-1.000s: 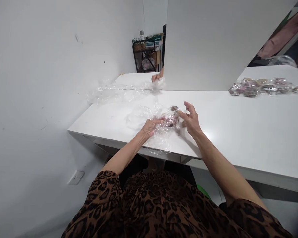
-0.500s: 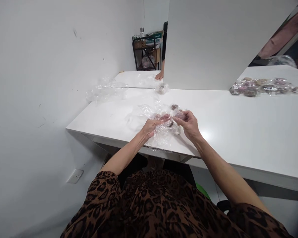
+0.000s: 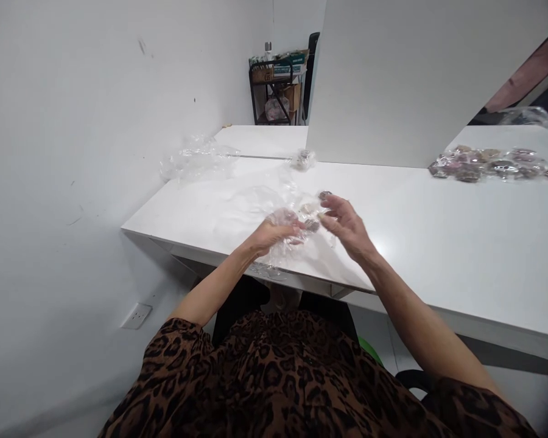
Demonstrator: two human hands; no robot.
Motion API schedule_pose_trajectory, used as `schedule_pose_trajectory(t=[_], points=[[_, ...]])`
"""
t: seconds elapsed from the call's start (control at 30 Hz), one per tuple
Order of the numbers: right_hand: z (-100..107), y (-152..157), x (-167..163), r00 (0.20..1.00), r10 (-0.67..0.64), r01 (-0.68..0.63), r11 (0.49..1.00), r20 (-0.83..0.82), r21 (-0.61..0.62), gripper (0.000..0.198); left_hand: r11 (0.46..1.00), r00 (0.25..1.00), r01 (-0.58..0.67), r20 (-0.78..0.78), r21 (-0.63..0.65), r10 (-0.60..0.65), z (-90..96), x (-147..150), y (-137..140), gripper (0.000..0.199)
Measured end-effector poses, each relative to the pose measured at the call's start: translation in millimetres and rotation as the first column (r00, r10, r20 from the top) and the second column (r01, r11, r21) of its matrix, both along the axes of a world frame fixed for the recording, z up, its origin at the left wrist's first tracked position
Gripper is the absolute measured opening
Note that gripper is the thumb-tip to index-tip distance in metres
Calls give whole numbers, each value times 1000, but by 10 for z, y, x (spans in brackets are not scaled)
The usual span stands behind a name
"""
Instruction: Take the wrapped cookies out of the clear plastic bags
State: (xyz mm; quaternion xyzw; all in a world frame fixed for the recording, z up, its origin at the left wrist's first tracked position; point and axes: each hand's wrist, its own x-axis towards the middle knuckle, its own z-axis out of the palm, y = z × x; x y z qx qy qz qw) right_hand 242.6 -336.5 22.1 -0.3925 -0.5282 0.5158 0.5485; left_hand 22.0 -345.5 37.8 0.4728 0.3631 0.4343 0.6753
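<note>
My left hand (image 3: 271, 233) is closed on a clear plastic bag (image 3: 274, 258), which crumples around the fingers and hangs toward the table's front edge. Beside its fingertips lies a small dark piece in clear wrap (image 3: 311, 225). My right hand (image 3: 349, 230) is just to the right, thumb and fingers apart, with nothing plainly held. Another small dark wrapped piece (image 3: 325, 195) shows by its fingertips. More thin clear film (image 3: 256, 198) spreads over the table behind my left hand. What the wrapped pieces are is too blurred to tell.
The white table (image 3: 415, 243) runs along a wall at left and an upright grey-white panel (image 3: 383, 85) behind. A heap of clear plastic (image 3: 198, 158) lies at back left, a wrapped bundle (image 3: 304, 159) by the panel, and several wrapped pieces (image 3: 502, 165) at far right.
My left hand has moved slightly left and down with the plastic bag. My right hand's fingers have spread and come away from the plastic. The view has shifted a little.
</note>
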Motion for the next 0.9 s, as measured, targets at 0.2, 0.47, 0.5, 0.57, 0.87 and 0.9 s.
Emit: schedule_pose_trajectory(t=[0.2,0.47,0.5,0.57,0.87,0.9], points=[[37,-34,-341,1000,14,-14,992,5,124,34,944,882,258,-450,207,-142,134,-119,-330,38],[-11,-3,-260,977,62,-100,978,202,184,32,883,622,7,-694,469,363,185,-484,-434,100],[-10,-23,-282,965,97,-149,968,245,203,33,884,619,77,-717,461,320,161,-485,-408,87],[0,-46,-319,941,137,-213,950,309,227,32,871,620,190,-743,453,251,102,-498,-307,46],[-117,136,169,986,-112,101,991,125,87,42,669,539,-592,-396,450,744,530,-1282,1180,9],[-165,139,264,980,-158,152,986,123,63,42,608,482,-655,-373,448,793,643,-1438,1392,8]])
